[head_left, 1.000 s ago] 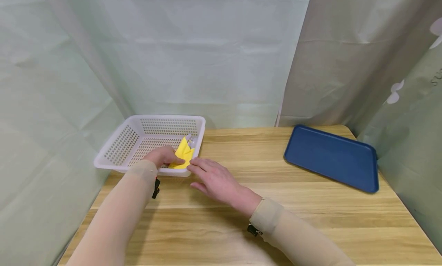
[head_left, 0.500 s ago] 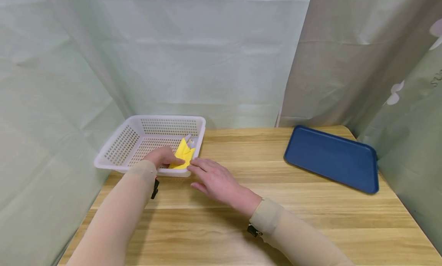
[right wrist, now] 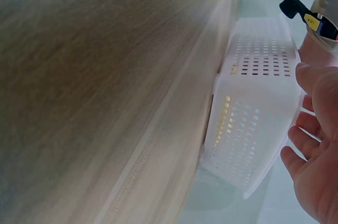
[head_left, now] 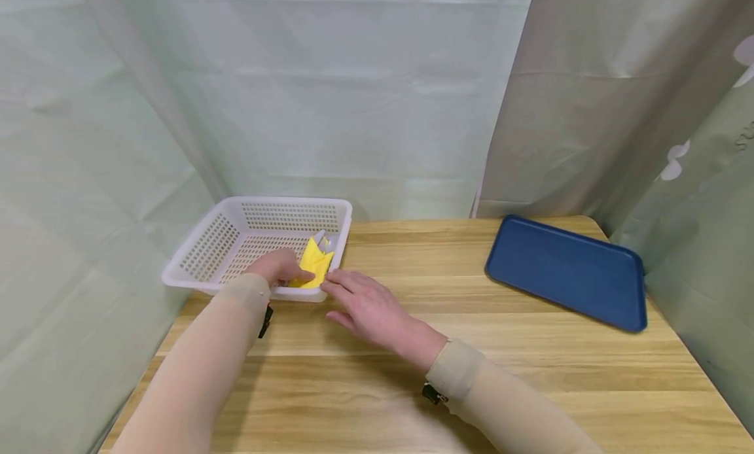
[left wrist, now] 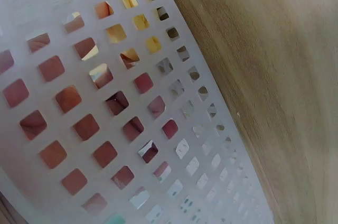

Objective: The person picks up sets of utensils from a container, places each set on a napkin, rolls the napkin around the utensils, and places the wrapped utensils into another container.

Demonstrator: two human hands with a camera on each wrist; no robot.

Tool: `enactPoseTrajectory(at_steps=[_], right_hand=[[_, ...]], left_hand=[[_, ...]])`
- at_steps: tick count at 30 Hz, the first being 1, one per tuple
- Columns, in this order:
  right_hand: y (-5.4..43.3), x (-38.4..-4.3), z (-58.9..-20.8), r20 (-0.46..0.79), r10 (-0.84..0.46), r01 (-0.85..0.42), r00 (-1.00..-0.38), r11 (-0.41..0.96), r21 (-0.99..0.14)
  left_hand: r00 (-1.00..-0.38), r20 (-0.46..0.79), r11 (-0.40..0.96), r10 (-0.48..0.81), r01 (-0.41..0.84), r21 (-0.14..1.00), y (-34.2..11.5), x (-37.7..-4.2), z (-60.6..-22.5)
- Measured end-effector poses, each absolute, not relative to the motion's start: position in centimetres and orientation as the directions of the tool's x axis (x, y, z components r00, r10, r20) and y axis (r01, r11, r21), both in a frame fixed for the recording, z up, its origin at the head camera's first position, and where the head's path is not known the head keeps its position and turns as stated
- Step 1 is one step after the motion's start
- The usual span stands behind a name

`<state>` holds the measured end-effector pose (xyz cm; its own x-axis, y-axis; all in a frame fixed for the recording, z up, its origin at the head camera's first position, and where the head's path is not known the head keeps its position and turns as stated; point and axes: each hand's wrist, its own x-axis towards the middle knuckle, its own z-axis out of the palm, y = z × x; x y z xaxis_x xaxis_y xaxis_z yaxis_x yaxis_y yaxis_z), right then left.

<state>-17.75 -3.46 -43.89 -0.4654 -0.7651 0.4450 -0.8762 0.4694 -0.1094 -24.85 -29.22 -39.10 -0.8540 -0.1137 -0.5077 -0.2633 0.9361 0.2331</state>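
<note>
A white plastic basket with perforated walls stands at the table's left. Inside its right end lies a yellow folded, pointed piece, thin like paper or cloth; its exact kind is unclear. Something clear and shiny shows just behind it. My left hand reaches over the front rim and pinches the yellow piece, thumb on top. Through the wall holes in the left wrist view, parts of the left fingers appear, mostly hidden. At the basket's front right corner, my right hand holds its fingers extended against the rim.
A blue rectangular tray lies at the table's far right. The wooden table runs between tray and basket. Pale curtains hang behind and on both sides, close to the basket's left end.
Almost nothing differs. The tip of the yellow piece sits slightly lower, and the clear thing behind it looks a little shifted. Both hands keep their places.
</note>
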Motion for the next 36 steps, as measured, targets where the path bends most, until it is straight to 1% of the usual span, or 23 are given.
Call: enactPoseTrajectory(at_steps=[11,13,18,22,28,33,36], right_hand=[[-3.6,-18.0,-43.9,0.445,-0.769,-0.879,-0.459,0.466,-0.101],[-3.5,-18.2,-43.9,0.441,-0.771,-0.880,-0.459,0.464,-0.105],[-3.0,-18.6,-43.2,0.405,-0.786,-0.879,-0.467,0.461,-0.119],[-1.9,-19.0,-42.5,0.378,-0.779,-0.863,-0.500,0.482,-0.149],[0.2,-19.7,-41.8,0.402,-0.728,-0.825,-0.556,0.544,-0.155],[2.5,-19.9,-41.5,0.421,-0.683,-0.783,-0.597,0.609,-0.123],[4.0,-19.9,-41.5,0.442,-0.658,-0.767,-0.610,0.630,-0.121]], left_hand=[[-0.861,-0.497,0.938,-0.109,-0.254,0.235,-29.0,-24.6,-38.9],[-0.862,-0.495,0.944,-0.110,-0.246,0.218,-29.0,-24.7,-38.8],[-0.881,-0.466,0.972,-0.085,-0.176,0.155,-28.5,-24.7,-38.3],[-0.922,-0.383,0.989,-0.052,-0.101,0.108,-27.5,-24.2,-37.8],[-0.982,-0.189,0.999,0.017,0.012,0.031,-25.4,-23.3,-37.6],[-0.996,-0.035,0.997,0.082,0.082,-0.013,-23.7,-22.1,-37.7],[-0.993,0.032,0.994,0.111,0.111,-0.001,-22.6,-21.5,-37.7]])
